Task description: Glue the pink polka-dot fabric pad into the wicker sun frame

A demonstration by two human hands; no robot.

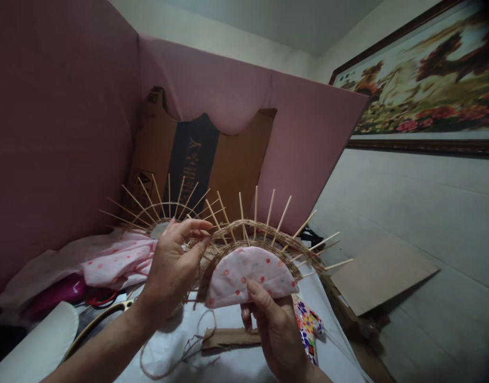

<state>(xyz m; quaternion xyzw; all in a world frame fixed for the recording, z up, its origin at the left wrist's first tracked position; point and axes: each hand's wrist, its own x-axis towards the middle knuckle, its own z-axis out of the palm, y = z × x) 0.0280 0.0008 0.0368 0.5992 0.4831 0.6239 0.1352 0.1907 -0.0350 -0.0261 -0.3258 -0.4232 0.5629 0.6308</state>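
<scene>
Lettering (pixel 193 162) on cardboard (pixel 242 165) (blurred, topmost letter Y), right hand (pixel 279 325) tight on floral half-disc (pixel 236 268), left hand (pixel 176 256) grip unclear.

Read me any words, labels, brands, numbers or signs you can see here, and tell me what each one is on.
"Y", probably: sideways on the dark blue band of the cardboard; the letters beside it are too blurred to read.
Dark printed marks at the cardboard's left side: unreadable.
Tiny marks in the framed picture: too small to read.
I see no others.
</scene>
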